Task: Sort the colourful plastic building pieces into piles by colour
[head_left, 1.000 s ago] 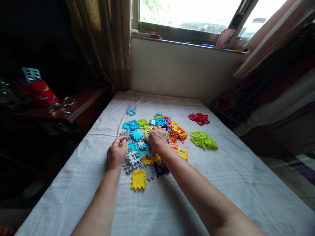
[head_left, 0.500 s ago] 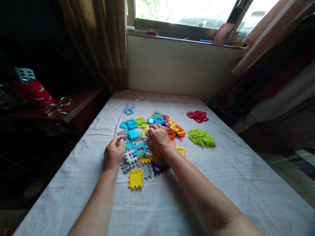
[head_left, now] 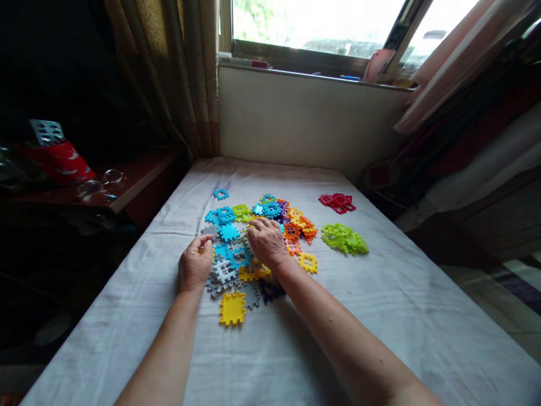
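Note:
A mixed pile of plastic interlocking tiles lies on the cloth, with a blue tile (head_left: 229,232), a white window tile (head_left: 225,271) and orange tiles (head_left: 291,232) among them. My left hand (head_left: 196,263) is at the pile's left edge, fingers curled together, with a bit of yellow showing beside them; what it holds is hidden. Over the middle of the pile is my right hand (head_left: 266,242), its fingers bent down onto the tiles, fingertips partly hidden. A solid yellow tile (head_left: 232,308) lies at the near edge. To the right are a green heap (head_left: 344,238) and a red heap (head_left: 337,203).
The cloth-covered table (head_left: 380,327) reaches the wall below the window. One blue tile (head_left: 220,194) lies apart at the back left. On a dark side table (head_left: 139,180) at left are glasses (head_left: 101,183) and a red container (head_left: 59,162).
My right hand has moved slightly left and nearer to me over the pile, and the green piece under its fingers is now covered. My left hand has barely moved.

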{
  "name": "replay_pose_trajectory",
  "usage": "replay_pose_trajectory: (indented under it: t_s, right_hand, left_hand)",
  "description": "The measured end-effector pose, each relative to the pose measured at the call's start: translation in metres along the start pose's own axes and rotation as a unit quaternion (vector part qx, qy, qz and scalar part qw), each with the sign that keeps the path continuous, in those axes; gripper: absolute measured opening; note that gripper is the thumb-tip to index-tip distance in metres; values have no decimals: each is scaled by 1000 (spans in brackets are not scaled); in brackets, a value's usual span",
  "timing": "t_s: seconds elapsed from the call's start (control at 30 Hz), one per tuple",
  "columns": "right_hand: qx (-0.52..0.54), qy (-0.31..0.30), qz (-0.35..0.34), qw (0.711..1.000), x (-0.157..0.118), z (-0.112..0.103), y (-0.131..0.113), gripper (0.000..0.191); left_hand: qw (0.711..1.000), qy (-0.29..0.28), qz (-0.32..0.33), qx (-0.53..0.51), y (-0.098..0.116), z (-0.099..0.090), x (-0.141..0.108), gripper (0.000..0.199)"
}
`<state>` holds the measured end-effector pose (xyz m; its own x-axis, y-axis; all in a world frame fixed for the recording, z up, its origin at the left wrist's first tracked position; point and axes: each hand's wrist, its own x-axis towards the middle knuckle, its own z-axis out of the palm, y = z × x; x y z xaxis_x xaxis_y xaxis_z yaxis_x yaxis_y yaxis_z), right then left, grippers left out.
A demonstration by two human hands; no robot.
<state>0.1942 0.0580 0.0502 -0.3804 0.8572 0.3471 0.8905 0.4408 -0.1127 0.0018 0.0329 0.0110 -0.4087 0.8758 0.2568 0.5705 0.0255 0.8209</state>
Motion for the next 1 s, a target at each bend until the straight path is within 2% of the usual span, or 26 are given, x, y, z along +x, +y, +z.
replay_pose_trajectory:
  t_s: [0.13,0.23,0.4,0.47,0.53,0.7,0.83,0.93,1.0]
  right_hand:
    - [56,112,82,989,-5,-15,21,34]
    - [90,148,179,969,-25,-29,61,33]
    - [59,170,336,925,-87,-48,149,34]
    - [40,159,374,913,-106,-53,174,31]
    - [36,140,387,911,-117,-55,188,28]
    - [36,56,406,911,-122,-53,195,28]
    - [-15,71,410,909,-121,-61,190,32]
    - [-30,80,390,917,-109,-66,172,34]
    - [-15,65,345,936,-90,-62,149,30]
  left_hand:
    - [1000,8,-7,-1,1,0,1,32]
    - [1000,15,-9,2,2,-1,2,33]
    - [1000,8,-11,25,3,-1,2,36]
    - [999,6,-11,37,5,-2,2,37]
    - [999,7,-13,45,5,-2,1,39]
    - [999,5,-13,43,4,-1,2,40]
    - [999,11,-3,32,-1,0,4,37]
    - [999,13,-3,32,-2,1,4,38]
    - [999,13,-4,33,-2,1,4,38]
